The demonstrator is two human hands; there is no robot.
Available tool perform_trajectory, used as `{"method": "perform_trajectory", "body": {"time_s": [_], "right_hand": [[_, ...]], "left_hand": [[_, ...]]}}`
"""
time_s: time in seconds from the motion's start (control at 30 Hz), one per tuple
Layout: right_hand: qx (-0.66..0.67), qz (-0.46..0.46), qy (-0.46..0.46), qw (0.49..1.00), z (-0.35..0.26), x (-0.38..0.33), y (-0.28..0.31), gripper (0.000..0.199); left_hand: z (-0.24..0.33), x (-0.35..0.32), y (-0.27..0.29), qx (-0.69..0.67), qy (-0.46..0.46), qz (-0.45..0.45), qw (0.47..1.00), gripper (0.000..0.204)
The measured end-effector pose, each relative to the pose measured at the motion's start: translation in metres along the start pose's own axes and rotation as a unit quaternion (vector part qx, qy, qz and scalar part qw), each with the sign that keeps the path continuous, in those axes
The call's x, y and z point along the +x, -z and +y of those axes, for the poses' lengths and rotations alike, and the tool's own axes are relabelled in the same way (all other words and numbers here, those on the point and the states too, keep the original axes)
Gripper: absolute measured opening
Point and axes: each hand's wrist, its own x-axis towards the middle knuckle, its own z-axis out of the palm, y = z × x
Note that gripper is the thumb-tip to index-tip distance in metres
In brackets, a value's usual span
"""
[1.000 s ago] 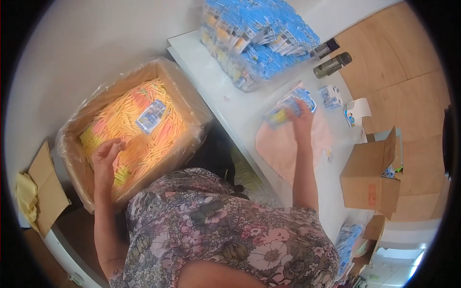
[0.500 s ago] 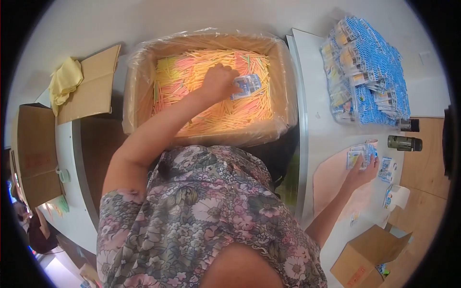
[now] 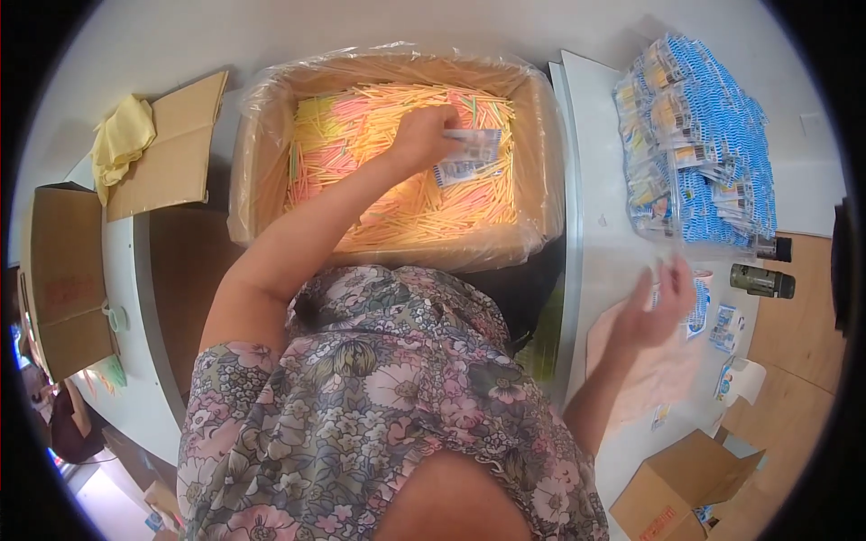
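While the left hand (image 3: 424,140) reaches over a big brown box (image 3: 534,135), the right hand (image 3: 663,302) is above a white table (image 3: 591,212). From the head, you see a pale wall (image 3: 316,27) past the left fingers and flat brown wood (image 3: 807,311) to the right of the right fingers. Far to the left of the left fingers, a soft yellow cloth (image 3: 122,140) hangs on a stiff piece of card (image 3: 167,158).

Shiny, crinkly plastic (image 3: 257,99) lines the box. Under the left fingers are lots of thin, straight sticks (image 3: 329,135), yellow, pink and some green. Past the right fingers is a big, bumpy heap of blue and white packs (image 3: 717,144). A round green bottle (image 3: 762,280) lies to their right, and a flat pink cloth (image 3: 663,370) is under the hand.

The left fingers are pinched together on the near end of a small, flat pack (image 3: 478,144), whitish with some blue. Just below it, another small pack (image 3: 462,173) lies on the sticks. The right hand is blurry, with its thumb apart from the other fingers. I cannot tell if they touch the blue and white pack (image 3: 699,302) just beside them.
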Motion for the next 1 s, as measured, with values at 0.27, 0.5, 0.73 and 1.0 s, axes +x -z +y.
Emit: {"method": "perform_trajectory", "body": {"time_s": [0.27,0.5,0.73,1.0], "right_hand": [[0.399,-0.258,-0.032,0.879,-0.145,0.074,-0.087,0.023],[0.516,-0.403,0.043,0.755,-0.218,0.102,-0.117,0.022],[0.453,-0.445,0.322,0.702,-0.278,0.038,-0.167,0.020],[0.265,-0.560,0.347,0.704,-0.305,0.021,-0.165,0.035]], "left_hand": [[0.025,-0.037,0.060,-0.371,-0.051,-0.080,0.924,0.017],[-0.014,-0.085,0.129,-0.206,-0.012,-0.049,0.977,0.024],[-0.062,-0.114,0.132,-0.394,-0.029,0.222,0.891,0.021],[-0.068,-0.109,0.128,-0.403,-0.057,0.273,0.872,0.020]]}}
